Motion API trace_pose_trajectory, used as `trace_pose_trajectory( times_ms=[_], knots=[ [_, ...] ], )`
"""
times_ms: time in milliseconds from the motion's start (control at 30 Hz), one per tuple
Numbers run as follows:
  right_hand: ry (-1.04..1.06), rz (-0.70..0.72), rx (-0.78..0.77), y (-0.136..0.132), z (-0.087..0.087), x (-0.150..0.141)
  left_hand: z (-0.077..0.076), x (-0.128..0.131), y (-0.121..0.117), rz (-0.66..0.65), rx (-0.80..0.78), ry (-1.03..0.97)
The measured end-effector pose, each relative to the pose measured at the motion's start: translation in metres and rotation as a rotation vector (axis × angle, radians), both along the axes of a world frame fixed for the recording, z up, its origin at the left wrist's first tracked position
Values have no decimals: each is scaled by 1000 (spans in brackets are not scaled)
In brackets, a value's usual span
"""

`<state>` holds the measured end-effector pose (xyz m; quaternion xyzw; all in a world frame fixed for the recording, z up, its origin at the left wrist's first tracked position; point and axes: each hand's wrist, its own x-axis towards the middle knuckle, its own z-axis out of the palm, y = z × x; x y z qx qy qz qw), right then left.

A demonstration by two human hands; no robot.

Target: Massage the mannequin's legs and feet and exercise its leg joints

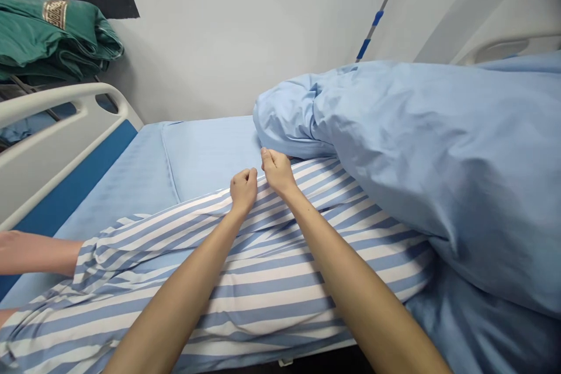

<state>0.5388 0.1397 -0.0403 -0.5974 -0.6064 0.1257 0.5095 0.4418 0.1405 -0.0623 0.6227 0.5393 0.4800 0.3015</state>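
Note:
Both of my hands reach out over the blue-and-white striped trousers (272, 286) on the legs of a figure lying on the bed. My left hand (243, 190) is closed in a fist at the far edge of the upper leg. Just to its right and slightly farther away, my right hand (278, 170) is also closed, thumb on top. The two hands are close together but apart. Whether either one pinches cloth is hidden. A bulky light-blue quilt (394, 128) lies folded back over the figure's upper part, its near fold beside my right hand. A bare ankle (39, 252) sticks out at left.
A light-blue sheet (210, 146) covers the mattress. At the left stands the white-and-blue bed end board (70, 111), with folded green cloth (65, 41) beyond it. A white wall (228, 29) runs behind the bed. A pole with blue grips (370, 32) leans there.

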Motion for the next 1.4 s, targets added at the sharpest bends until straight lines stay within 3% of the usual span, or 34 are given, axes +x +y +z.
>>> trace_pose_trajectory(
  times_ms=[200, 400, 633, 833, 1000, 1133, 1267, 1333, 1400],
  knots=[
    [67, -4, -103, 0, -18, 20, 12, 31, 11, -33, 21, -170],
    [-67, -141, 58, -7, -14, 31, 3, 49, 10, -77, 9, 15],
    [41, -218, -45, -1, -16, 44, 6, 74, 23, -82, 63, -103],
    [-40, -353, 109, -8, -3, 53, -5, 75, 19, -92, 93, 51],
    [27, -403, -6, 1, -19, 65, -5, 74, 17, -86, 101, 89],
    [31, -378, 16, 2, -26, 65, -1, 75, 19, -133, 64, 79],
    [23, -375, 30, 0, -24, 62, 10, 41, 18, -219, -42, 7],
    [21, -377, 34, -1, -23, 61, 17, -2, 14, -154, -82, -14],
    [10, -386, 32, -1, -23, 61, 21, -61, 8, -58, -95, 8]
  ],
)
